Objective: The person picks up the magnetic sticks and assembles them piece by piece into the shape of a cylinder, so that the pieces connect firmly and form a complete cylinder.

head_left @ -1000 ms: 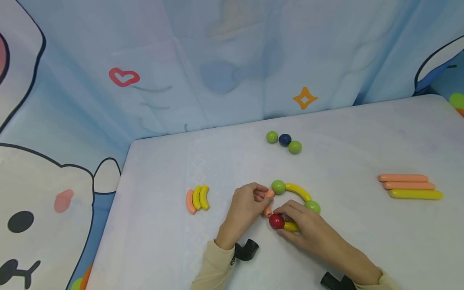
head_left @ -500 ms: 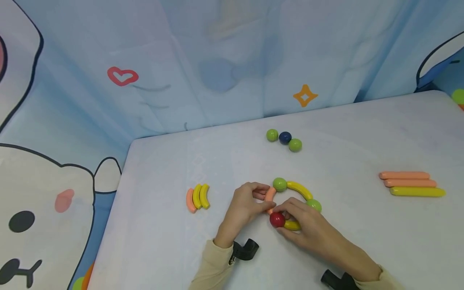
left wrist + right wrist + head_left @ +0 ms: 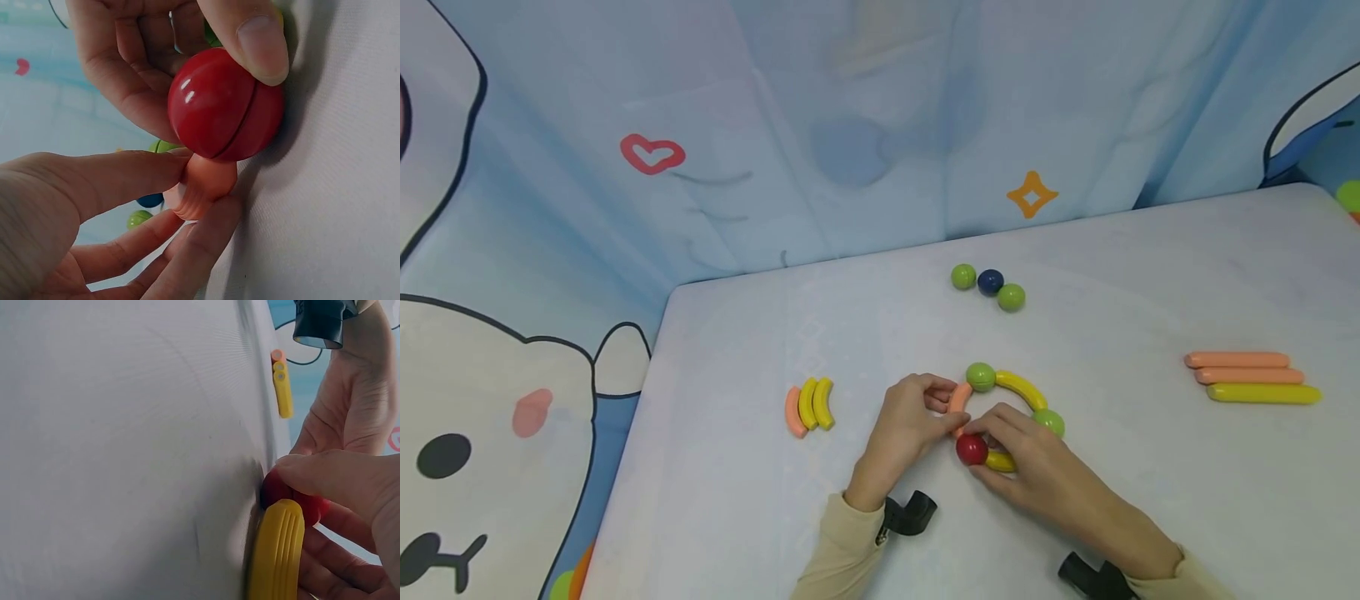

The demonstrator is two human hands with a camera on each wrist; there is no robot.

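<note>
Check the grip first. Your left hand (image 3: 908,423) pinches the orange curved piece (image 3: 958,397) between thumb and fingers, with no slack visible. Your right hand (image 3: 1030,462) holds the red ball (image 3: 972,449) between its thumb and fingers. Both held parts are low over the white tabletop (image 3: 722,500), at the near left of a rough loop; the left wrist view shows the ball touching the end of the orange piece. Whether that joint is seated cannot be seen.

Caution: the ball is round and glossy. If your right thumb presses off-centre, the ball may roll in the pinch and carry its socket out of line with the orange end.

Caution: the near yellow curved piece (image 3: 1002,462) sits against the ball, partly covered by your right hand. Twisting the ball is likely to swing this piece or strain its joint.

Caution: at its far end, the orange piece is close beside the upper green ball (image 3: 981,377); contact there is unclear. Pushing hard along the orange piece could shift that ball and load the far yellow curved piece (image 3: 1021,387) and the right-hand green ball (image 3: 1049,422) beyond it.

Caution: your left fingertips are close to the joint. If they ride over the orange end, they may block full contact or be nipped.
</note>
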